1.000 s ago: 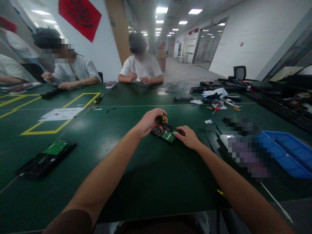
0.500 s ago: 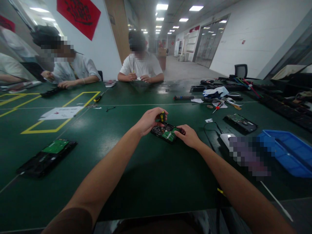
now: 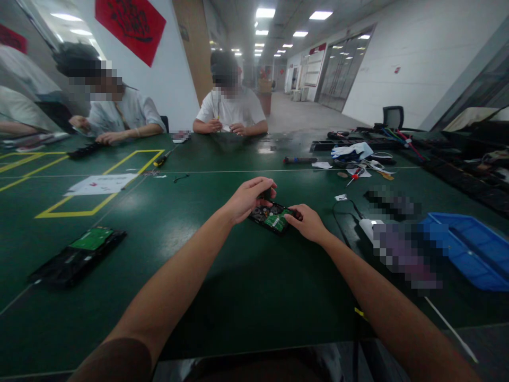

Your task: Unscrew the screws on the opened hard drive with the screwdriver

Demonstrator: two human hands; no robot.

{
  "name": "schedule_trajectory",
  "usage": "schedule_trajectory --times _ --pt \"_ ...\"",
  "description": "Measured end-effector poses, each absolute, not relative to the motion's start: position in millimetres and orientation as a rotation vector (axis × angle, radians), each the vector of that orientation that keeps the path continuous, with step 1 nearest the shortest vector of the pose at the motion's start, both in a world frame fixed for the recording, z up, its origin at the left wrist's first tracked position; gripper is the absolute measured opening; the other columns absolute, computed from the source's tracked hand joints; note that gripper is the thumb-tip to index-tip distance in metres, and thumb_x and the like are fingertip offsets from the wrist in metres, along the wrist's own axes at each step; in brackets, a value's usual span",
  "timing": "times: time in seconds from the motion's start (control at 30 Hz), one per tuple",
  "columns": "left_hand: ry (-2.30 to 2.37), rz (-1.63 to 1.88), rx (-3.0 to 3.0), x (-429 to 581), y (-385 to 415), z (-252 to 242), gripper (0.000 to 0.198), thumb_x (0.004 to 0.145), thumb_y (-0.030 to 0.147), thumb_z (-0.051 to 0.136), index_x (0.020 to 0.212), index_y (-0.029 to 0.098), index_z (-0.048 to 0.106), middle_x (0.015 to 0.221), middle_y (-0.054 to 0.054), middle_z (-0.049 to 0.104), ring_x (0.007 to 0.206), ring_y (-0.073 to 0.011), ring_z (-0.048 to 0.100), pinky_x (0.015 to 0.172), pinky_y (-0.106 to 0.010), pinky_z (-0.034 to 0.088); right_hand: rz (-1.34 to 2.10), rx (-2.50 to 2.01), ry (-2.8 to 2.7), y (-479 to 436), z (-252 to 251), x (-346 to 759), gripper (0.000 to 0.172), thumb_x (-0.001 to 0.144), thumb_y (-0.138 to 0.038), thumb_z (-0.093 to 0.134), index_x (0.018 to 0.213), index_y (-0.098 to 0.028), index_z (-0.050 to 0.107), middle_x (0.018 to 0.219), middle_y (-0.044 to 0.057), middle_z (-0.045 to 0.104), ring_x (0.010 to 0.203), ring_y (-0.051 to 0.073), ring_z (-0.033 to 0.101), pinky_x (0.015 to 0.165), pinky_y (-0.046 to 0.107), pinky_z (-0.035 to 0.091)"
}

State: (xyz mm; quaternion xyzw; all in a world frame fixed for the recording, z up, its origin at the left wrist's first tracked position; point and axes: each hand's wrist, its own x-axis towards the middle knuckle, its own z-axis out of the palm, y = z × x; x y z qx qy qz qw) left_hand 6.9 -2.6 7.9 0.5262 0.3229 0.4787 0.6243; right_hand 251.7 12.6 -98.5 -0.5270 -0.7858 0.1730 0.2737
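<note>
A hard drive (image 3: 274, 219) lies on the green table in front of me, its green circuit board facing up. My left hand (image 3: 249, 198) is above its far left part, fingers curled round the handle of a screwdriver (image 3: 268, 194). Those fingers hide most of the handle, and the tip cannot be made out. At the drive's right end my right hand (image 3: 309, 222) grips the edge, with the thumb on top near the circuit board.
Another drive in a black frame (image 3: 75, 257) lies at left. To the right are a blue tray (image 3: 473, 252), a blurred-out device with a cable, and a red-handled screwdriver (image 3: 355, 176). A yellow-black screwdriver (image 3: 162, 158) lies farther back. Two people sit across the table.
The fingers of my left hand have turned over the screwdriver, so its yellow-black handle is now mostly covered. My right hand stays on the drive's right end.
</note>
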Motion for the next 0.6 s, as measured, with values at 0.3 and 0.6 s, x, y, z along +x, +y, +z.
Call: schedule_trajectory --times 0.3,0.6 --pt "0.734 1.016 1.216 3.5 -3.2 8.5 0.030 0.090 0.042 0.065 0.102 0.016 0.071 0.092 -0.010 0.067 0.086 -0.0192 0.064 0.066 -0.028 0.053 0.459 -1.418 -2.108 12.7 -99.5 251.8 0.040 0.094 -0.050 0.063 0.119 -0.020 0.070 0.107 0.009 0.067 0.084 0.019 0.061 0.075 0.032 0.048" --pt "0.722 1.016 1.155 1.8 0.8 4.7 0.022 0.090 0.038 0.061 0.095 0.016 0.063 0.091 -0.010 0.068 0.086 -0.0215 0.068 0.067 -0.033 0.058 0.482 -1.410 -2.107 12.2 -98.9 252.3 0.040 0.094 -0.050 0.063 0.119 -0.019 0.070 0.108 0.009 0.066 0.085 0.019 0.062 0.076 0.033 0.048"
